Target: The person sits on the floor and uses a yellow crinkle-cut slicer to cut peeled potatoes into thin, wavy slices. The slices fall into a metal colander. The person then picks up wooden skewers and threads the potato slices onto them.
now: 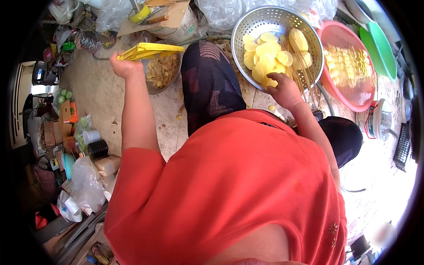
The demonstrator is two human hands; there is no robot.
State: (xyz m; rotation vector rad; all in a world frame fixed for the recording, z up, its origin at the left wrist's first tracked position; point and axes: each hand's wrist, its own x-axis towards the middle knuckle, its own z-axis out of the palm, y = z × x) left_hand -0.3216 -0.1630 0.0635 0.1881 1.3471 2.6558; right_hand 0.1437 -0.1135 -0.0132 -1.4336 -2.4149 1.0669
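Observation:
My left hand (127, 66) grips one end of a yellow slicer (150, 50), seemingly a mandoline, above a bowl of peelings (162, 71). At the near rim of a perforated metal colander (244, 71), my right hand (285, 88) has its fingertips at the thin yellow slices (266, 51), seemingly potato; whether it pinches one is unclear. Peeled whole potatoes (298, 39) lie on the colander's right side. Thin wooden skewers (300, 68) lean there, passing over its near rim beside my right hand.
A pink basin (351, 96) right of the colander holds slices threaded in rows (347, 64). Beyond it are a green basin (377, 53) and a white bucket (367, 119). Cardboard (175, 16) with a knife stands ahead. Boxes, bags and containers line the left. My knees flank the near floor.

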